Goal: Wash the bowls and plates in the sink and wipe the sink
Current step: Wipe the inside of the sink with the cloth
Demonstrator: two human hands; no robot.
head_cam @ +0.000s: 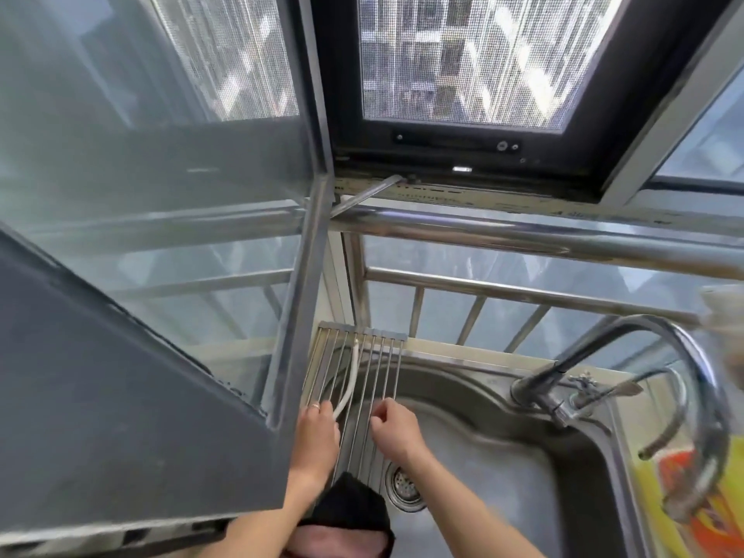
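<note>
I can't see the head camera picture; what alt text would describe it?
Two bare hands reach over a steel sink: the left hand holds a white plate standing on edge in a metal roll-up rack, while the right hand rests curled on the rack's rods. A curved faucet stands at right, a window above.

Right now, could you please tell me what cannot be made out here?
- White plate: mostly hidden beneath rack, head view.
- Left hand fingers: grip hidden by rack bars.
- Right hand: curled, contents unclear.
- Yellow packet: blurred, cut off by faucet.
</note>
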